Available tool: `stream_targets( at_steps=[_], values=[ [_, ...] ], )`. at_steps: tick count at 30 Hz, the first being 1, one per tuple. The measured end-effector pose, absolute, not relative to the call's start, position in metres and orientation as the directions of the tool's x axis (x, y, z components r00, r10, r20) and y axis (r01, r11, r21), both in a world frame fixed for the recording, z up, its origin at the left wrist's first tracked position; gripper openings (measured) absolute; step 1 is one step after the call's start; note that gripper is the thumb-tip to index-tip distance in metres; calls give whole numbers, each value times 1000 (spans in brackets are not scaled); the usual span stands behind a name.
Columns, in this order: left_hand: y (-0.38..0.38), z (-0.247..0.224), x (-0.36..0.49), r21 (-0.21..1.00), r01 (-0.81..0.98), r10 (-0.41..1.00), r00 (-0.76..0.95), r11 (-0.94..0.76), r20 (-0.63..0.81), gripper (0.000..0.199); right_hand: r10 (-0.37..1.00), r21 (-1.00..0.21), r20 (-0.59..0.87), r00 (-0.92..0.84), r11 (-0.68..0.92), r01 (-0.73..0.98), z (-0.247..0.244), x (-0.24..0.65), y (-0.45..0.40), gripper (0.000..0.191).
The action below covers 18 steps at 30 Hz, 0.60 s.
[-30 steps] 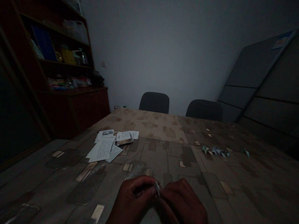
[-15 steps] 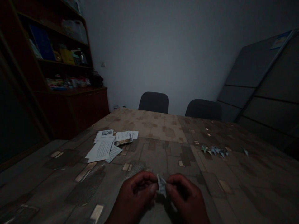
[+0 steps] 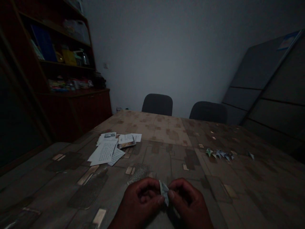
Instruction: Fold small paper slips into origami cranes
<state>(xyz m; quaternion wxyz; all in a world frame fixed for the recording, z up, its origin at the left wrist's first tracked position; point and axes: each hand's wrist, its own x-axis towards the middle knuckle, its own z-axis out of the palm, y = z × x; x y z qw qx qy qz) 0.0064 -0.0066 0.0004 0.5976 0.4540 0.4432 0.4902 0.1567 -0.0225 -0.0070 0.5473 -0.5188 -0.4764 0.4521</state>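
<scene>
Between my two hands is a small folded piece of paper (image 3: 164,190), pale and pointed, held just over the near part of the table. My left hand (image 3: 140,202) pinches its left side between thumb and forefinger, the other fingers curled behind. My right hand (image 3: 189,200) grips its right edge the same way. On the table to the right sit several small folded paper pieces (image 3: 220,154) in a row, with one more folded piece (image 3: 251,155) apart from them, farther right.
Printed paper sheets (image 3: 105,152) lie in a loose pile at the left, with a small stack (image 3: 127,141) beside them. The patterned tablecloth (image 3: 164,127) covers the table. Two dark chairs (image 3: 157,103) stand at the far side, and a wooden cabinet (image 3: 90,101) at the left.
My left thumb has moved right across the front of the folded paper. The paper has tilted and turned slightly between my fingers. The things on the table lie as before.
</scene>
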Motion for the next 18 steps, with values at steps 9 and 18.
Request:
stream_targets(
  at_steps=[9,18],
  values=[
    [-4,0,1,997,-30,985,156,75,-70,15,986,-975,163,26,157,156,-12,158,-22,19],
    [-5,-2,3,997,-50,993,109,53,-47,11,966,-941,257,-26,256,221,-14,157,-22,22]
  ],
)
